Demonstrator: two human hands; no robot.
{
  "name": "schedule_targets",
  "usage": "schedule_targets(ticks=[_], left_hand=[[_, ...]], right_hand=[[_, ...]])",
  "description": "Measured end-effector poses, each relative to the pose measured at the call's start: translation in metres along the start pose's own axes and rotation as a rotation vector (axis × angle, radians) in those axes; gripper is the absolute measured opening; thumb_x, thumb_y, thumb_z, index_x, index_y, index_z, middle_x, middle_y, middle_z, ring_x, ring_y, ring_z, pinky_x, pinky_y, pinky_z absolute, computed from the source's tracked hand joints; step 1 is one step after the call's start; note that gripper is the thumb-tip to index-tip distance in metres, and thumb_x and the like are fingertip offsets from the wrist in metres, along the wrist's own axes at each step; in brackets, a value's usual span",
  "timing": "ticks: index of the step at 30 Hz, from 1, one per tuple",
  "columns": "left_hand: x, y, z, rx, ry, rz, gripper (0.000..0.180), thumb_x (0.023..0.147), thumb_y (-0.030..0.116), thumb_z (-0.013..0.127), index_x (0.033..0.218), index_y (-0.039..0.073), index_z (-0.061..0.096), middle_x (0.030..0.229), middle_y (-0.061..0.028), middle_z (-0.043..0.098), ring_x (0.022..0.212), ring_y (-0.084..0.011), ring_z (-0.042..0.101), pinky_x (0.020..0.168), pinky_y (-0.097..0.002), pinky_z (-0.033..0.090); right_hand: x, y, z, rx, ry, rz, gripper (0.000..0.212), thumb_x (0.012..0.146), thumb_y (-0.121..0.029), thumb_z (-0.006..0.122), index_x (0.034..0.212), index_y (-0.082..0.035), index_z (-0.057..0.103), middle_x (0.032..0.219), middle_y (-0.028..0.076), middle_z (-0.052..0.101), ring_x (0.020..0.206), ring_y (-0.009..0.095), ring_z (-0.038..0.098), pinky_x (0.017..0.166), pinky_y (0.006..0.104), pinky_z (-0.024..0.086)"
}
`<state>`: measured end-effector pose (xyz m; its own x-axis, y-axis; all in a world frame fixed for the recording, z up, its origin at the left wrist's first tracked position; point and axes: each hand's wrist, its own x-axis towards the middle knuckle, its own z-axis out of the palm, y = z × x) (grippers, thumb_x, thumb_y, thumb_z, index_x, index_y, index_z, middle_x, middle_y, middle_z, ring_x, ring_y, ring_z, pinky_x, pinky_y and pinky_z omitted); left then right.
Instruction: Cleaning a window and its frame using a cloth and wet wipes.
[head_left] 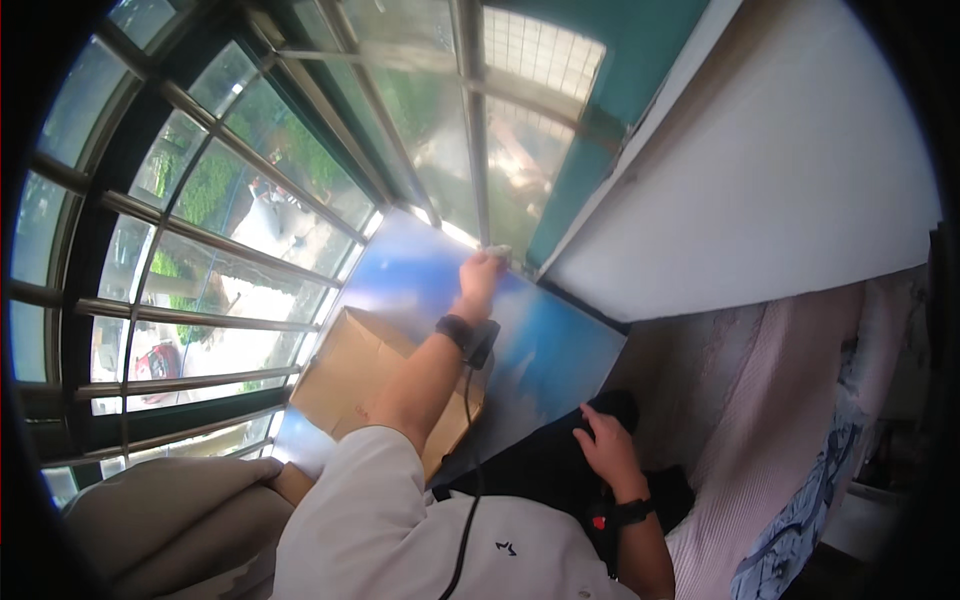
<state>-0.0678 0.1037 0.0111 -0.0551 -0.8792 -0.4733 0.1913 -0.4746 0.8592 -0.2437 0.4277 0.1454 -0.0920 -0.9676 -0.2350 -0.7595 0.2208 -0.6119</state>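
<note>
We have our left hand (482,280) stretched far out over a blue and white board (550,345). Its fingers are curled in tight around a small pale scrap (500,251). It is too blurry to tell if the scrap is cloth or paper. The scrap is at the far end of the board, right by the foot of an upright metal bar (474,150).

Our right hand (610,455) is lower down, near our black trousers (540,470). Its fingers are spread wide, and we see nothing in it. We cannot tell if it touches the trousers.

On our left wrist is a black band with a dark box (482,345), and a black cord (468,510) hangs from it. Our right wrist has a black band (630,512) too.

A brown cardboard box (345,365) sits on the board, partly behind our left arm. To the left is a big window (265,215) with metal bars across it. To the right are a large white panel (770,160) and some pink ribbed cloth (735,420).
</note>
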Motion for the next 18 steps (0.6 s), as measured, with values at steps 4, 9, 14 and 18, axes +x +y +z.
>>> schedule_targets(ticks=[4,9,14,18], left_hand=[[0.001,-0.001,0.046,0.001,0.083,0.042,0.04,0.092,0.018,0.056,0.125,-0.004,0.053,0.097,-0.0115,0.061,0.084,-0.0195,0.057,0.07,-0.0336,0.047],[-0.037,0.042,0.075,-0.048,0.017,0.274,0.067,0.099,0.022,0.047,0.152,-0.006,0.017,0.151,-0.0253,0.031,0.139,-0.0324,0.031,0.113,-0.0367,0.027],[-0.089,0.095,0.098,0.181,-0.036,0.648,0.07,0.104,0.027,0.041,0.154,-0.008,0.006,0.162,-0.0281,0.004,0.152,-0.0378,0.004,0.122,-0.0414,0.007],[-0.134,0.182,0.105,0.338,-0.04,0.999,0.066,0.103,0.022,0.044,0.154,-0.006,0.013,0.162,-0.0241,0.009,0.152,-0.0358,0.007,0.121,-0.0394,0.011]], right_hand=[[-0.001,0.007,0.007,0.01,-0.005,-0.007,0.045,0.088,-0.024,0.068,0.128,-0.005,0.059,0.104,0.016,0.068,0.099,0.036,0.063,0.086,0.0444,0.051],[-0.005,0.002,0.008,0.019,-0.01,0.003,0.045,0.088,-0.025,0.068,0.128,-0.006,0.06,0.105,0.016,0.068,0.099,0.035,0.063,0.086,0.044,0.051],[-0.01,0.008,0.008,0.011,0.0,-0.026,0.046,0.088,-0.025,0.069,0.128,-0.006,0.06,0.104,0.016,0.068,0.098,0.036,0.063,0.086,0.0446,0.051],[-0.005,0.001,0.006,0.019,0.0,-0.064,0.045,0.087,-0.025,0.069,0.127,-0.005,0.06,0.102,0.018,0.068,0.096,0.037,0.063,0.085,0.0453,0.051]])
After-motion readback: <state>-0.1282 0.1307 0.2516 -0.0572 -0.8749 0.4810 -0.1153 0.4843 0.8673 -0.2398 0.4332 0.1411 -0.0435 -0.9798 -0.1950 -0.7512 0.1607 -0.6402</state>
